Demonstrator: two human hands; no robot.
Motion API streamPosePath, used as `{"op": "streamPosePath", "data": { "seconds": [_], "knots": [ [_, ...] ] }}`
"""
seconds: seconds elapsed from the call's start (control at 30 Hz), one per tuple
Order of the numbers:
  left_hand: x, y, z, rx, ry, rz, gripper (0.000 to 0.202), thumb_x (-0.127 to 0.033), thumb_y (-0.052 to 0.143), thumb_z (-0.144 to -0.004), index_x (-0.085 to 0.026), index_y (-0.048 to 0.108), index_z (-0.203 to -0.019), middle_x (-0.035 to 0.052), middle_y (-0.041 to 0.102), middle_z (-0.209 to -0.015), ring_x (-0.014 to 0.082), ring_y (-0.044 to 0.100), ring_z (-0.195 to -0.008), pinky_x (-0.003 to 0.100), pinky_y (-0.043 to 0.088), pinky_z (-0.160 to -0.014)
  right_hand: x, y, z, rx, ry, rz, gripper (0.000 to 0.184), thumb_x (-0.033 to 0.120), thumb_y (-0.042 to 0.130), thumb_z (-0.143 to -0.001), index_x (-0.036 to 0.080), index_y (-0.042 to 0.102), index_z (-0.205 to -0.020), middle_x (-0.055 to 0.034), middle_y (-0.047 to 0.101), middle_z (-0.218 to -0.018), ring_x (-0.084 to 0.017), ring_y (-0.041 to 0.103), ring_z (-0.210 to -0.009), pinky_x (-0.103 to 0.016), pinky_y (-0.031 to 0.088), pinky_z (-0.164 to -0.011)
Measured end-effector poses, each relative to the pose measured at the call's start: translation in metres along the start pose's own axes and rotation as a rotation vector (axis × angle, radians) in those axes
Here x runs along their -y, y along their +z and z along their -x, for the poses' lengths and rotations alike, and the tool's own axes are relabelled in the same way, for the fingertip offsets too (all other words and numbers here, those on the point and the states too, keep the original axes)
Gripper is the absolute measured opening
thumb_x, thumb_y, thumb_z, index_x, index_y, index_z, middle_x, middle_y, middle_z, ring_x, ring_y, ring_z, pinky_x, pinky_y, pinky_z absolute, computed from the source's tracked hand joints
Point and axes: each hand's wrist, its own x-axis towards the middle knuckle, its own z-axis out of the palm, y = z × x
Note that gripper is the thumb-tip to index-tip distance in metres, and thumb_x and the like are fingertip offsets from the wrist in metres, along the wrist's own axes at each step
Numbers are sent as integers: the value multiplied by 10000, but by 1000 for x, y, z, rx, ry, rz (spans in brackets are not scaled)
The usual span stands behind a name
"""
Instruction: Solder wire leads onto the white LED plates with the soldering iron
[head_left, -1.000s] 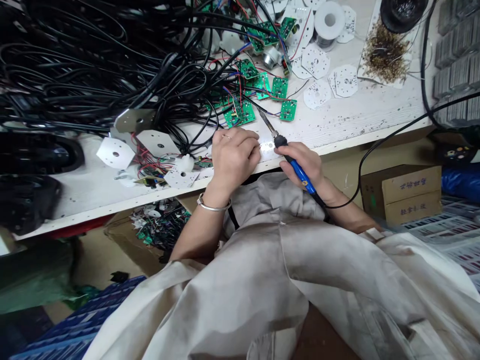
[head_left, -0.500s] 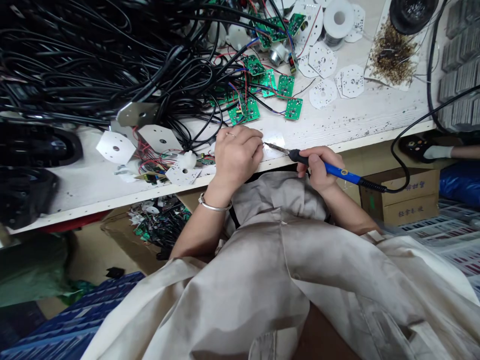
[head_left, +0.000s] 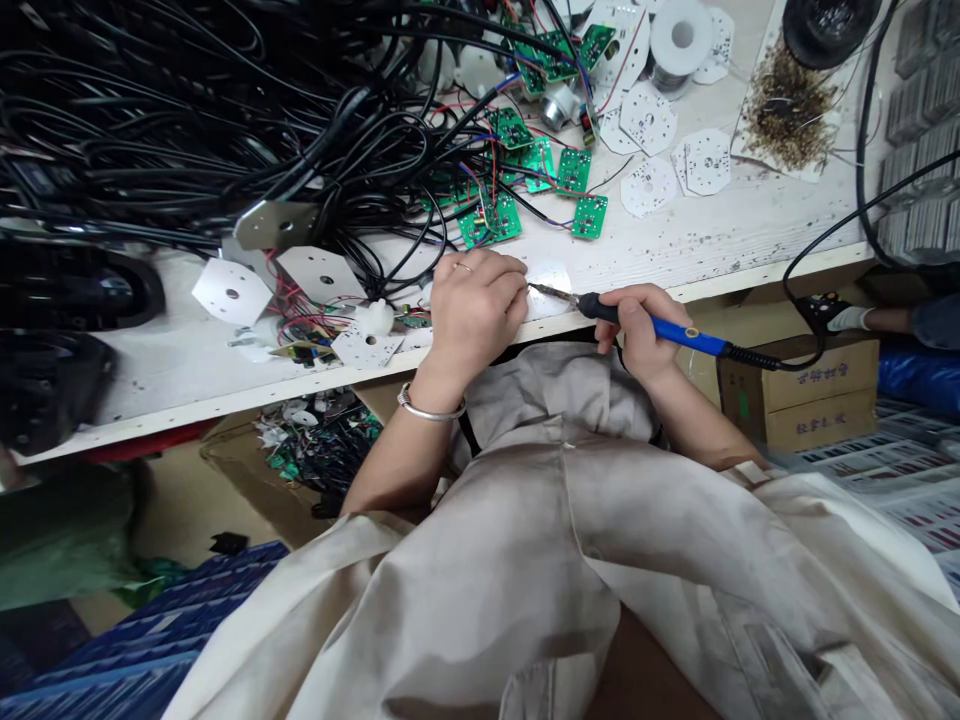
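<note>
My left hand (head_left: pixel 474 308) rests at the front edge of the white workbench (head_left: pixel 720 240), fingers curled and pinched on something small that I cannot make out, beside a white round board (head_left: pixel 551 282). My right hand (head_left: pixel 637 325) grips a blue-handled soldering iron (head_left: pixel 660 330) lying nearly level, its metal tip (head_left: pixel 541 291) pointing left and touching at my left fingertips over the white board. A silver bangle circles my left wrist.
A big tangle of black cables (head_left: pixel 187 120) fills the bench's left and back. Green circuit boards (head_left: pixel 525 190), white LED boards (head_left: pixel 675 160) and a solder spool (head_left: pixel 681 40) lie behind my hands. A cardboard box (head_left: pixel 802 390) stands at the right; another person's arm (head_left: pixel 885 318) shows there.
The soldering iron swung from pointing away from me to lying level, tip now at my left fingertips. My right hand shifted right. My left hand stayed put.
</note>
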Motion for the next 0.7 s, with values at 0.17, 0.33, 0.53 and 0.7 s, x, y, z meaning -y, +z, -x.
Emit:
{"op": "streamPosePath", "data": {
  "seconds": [0.17,0.33,0.53,0.7],
  "knots": [
    [0,-1,0,-7,16,-26,198,-254,533,-978,-237,711,-892,25,767,-1053,236,665,-1008,471,453,-921,1,-1,-1,27,26,-41,338,528,624,-935,212,723,-867,79,648,-529,-62,565,-347,-160,402,-342],
    [0,-2,0,14,16,-26,212,-268,528,-989,-232,721,-909,31,766,-1063,238,661,-1015,469,455,-932,0,0,2,-91,-14,-144,305,511,565,-976,239,689,-917,78,645,-564,-68,568,-368,-174,413,-350],
    [-3,-3,0,21,6,-24,219,-278,531,-981,-223,729,-906,49,768,-1074,253,655,-1038,477,449,-945,-9,2,9,45,-265,74,272,371,575,-983,297,588,-1245,3,770,-947,-150,772,-769,-319,649,-732],
    [-2,-2,-1,5,44,-63,230,-272,524,-983,-208,724,-888,65,773,-1058,260,659,-1018,458,459,-903,-30,4,0,145,-641,539,313,344,545,-977,276,570,-1281,-74,771,-1071,-208,738,-1032,-363,633,-870]
  ]
}}
